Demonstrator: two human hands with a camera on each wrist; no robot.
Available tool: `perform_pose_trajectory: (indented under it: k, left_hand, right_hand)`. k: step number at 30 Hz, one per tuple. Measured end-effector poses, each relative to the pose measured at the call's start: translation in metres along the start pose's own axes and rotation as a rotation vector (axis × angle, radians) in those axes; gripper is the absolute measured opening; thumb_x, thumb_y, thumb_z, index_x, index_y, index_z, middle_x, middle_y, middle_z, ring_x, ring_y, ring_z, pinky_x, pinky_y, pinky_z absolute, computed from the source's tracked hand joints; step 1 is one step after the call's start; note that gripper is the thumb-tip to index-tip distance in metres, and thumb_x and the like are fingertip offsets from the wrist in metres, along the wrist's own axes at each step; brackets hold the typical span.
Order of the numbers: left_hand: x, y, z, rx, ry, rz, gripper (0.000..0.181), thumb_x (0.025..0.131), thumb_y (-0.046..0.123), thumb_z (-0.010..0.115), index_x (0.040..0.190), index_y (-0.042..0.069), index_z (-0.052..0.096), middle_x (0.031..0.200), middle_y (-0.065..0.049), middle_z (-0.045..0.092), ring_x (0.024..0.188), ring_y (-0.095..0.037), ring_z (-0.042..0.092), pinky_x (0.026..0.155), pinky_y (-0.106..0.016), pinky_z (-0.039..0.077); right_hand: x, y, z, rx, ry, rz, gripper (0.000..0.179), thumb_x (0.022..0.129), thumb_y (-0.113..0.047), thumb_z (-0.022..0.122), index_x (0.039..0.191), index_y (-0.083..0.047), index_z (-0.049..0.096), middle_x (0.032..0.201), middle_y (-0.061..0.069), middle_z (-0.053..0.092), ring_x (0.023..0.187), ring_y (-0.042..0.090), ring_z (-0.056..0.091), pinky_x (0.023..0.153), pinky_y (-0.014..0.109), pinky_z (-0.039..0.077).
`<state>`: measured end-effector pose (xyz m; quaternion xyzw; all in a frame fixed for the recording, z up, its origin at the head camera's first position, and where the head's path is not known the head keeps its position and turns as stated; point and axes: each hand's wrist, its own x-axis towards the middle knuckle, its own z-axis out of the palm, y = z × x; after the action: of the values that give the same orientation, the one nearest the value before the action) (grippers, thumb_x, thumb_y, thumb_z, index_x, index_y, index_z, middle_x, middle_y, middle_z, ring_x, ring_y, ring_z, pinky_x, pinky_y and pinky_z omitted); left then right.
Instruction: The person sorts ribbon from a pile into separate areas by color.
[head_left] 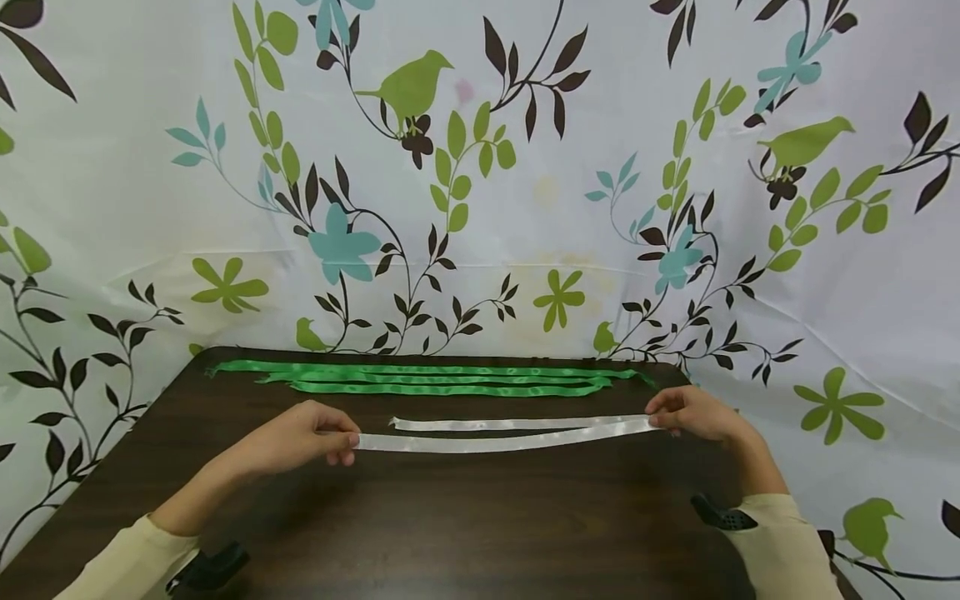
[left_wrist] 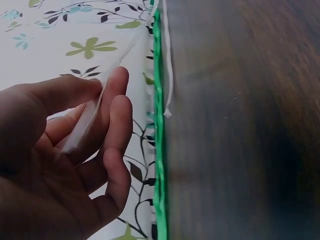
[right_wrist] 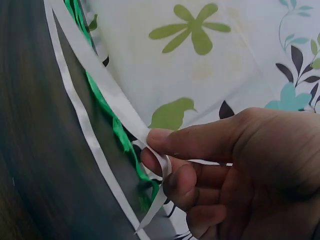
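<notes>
A white satin ribbon (head_left: 480,442) stretches between both hands with a slight sag, lifted over the dark table. My left hand (head_left: 311,433) pinches its left end between thumb and fingers; in the left wrist view the short tail of the ribbon (left_wrist: 82,127) lies across the palm side. With thumb and index finger my right hand (head_left: 693,412) pinches the other end, and a loose tail hangs below the fingers in the right wrist view. Just behind, a second white ribbon (head_left: 465,425) lies on the table, running roughly parallel to the held one.
Several green ribbons (head_left: 450,388) lie side by side along the far edge of the dark wooden table (head_left: 480,525). Behind the table hangs a white cloth (head_left: 480,242) printed with birds, leaves and flowers. Dark wrist-worn devices (head_left: 206,568) sit at both sleeves.
</notes>
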<state>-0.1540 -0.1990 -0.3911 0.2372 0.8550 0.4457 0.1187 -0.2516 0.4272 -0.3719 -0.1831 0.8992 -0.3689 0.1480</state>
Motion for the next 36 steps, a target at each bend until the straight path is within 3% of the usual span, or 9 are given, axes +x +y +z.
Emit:
perform_pose_trajectory:
  k: [9, 15, 25, 31, 36]
  left_hand:
    - [0.006, -0.018, 0.005, -0.01, 0.011, -0.021, 0.02, 0.102, 0.021, 0.065, 0.109, 0.004, 0.074, 0.083, -0.003, 0.071, 0.078, -0.028, 0.067, 0.071, -0.041, 0.056]
    - [0.015, -0.03, 0.01, 0.078, 0.017, -0.02, 0.014, 0.1, 0.019, 0.067, 0.1, 0.007, 0.076, 0.077, 0.0, 0.07, 0.069, -0.02, 0.064, 0.062, -0.033, 0.05]
    - [0.028, -0.031, 0.008, 0.122, 0.021, -0.049, 0.013, 0.099, 0.015, 0.068, 0.097, 0.005, 0.076, 0.076, -0.001, 0.069, 0.066, -0.021, 0.063, 0.059, -0.033, 0.047]
    - [0.031, -0.032, 0.013, 0.147, 0.01, -0.025, 0.01, 0.098, 0.011, 0.068, 0.095, 0.004, 0.076, 0.075, -0.001, 0.069, 0.065, -0.023, 0.063, 0.059, -0.034, 0.049]
    - [0.032, -0.03, 0.016, 0.162, 0.019, -0.044, 0.01, 0.099, 0.011, 0.068, 0.094, 0.005, 0.075, 0.074, 0.0, 0.068, 0.064, -0.022, 0.062, 0.059, -0.035, 0.048]
  right_hand:
    - [-0.001, 0.018, 0.003, -0.006, 0.056, 0.064, 0.022, 0.097, -0.014, 0.071, 0.108, 0.006, 0.069, 0.088, 0.011, 0.066, 0.072, 0.027, 0.059, 0.064, 0.04, 0.051]
    - [-0.006, 0.029, 0.007, -0.002, 0.077, 0.124, 0.02, 0.096, -0.01, 0.07, 0.106, 0.008, 0.069, 0.092, 0.01, 0.068, 0.073, 0.028, 0.059, 0.063, 0.038, 0.05]
    - [0.0, 0.042, 0.013, -0.03, 0.22, 0.192, 0.022, 0.095, -0.013, 0.073, 0.106, 0.006, 0.069, 0.086, 0.008, 0.065, 0.074, 0.026, 0.059, 0.064, 0.039, 0.05]
    - [0.004, 0.049, 0.019, -0.034, 0.253, 0.22, 0.024, 0.096, -0.014, 0.072, 0.108, 0.007, 0.068, 0.089, 0.007, 0.067, 0.077, 0.026, 0.059, 0.066, 0.038, 0.049]
    - [0.004, 0.053, 0.02, -0.043, 0.278, 0.227, 0.024, 0.096, -0.011, 0.071, 0.109, 0.009, 0.067, 0.09, 0.008, 0.067, 0.076, 0.025, 0.059, 0.065, 0.037, 0.05]
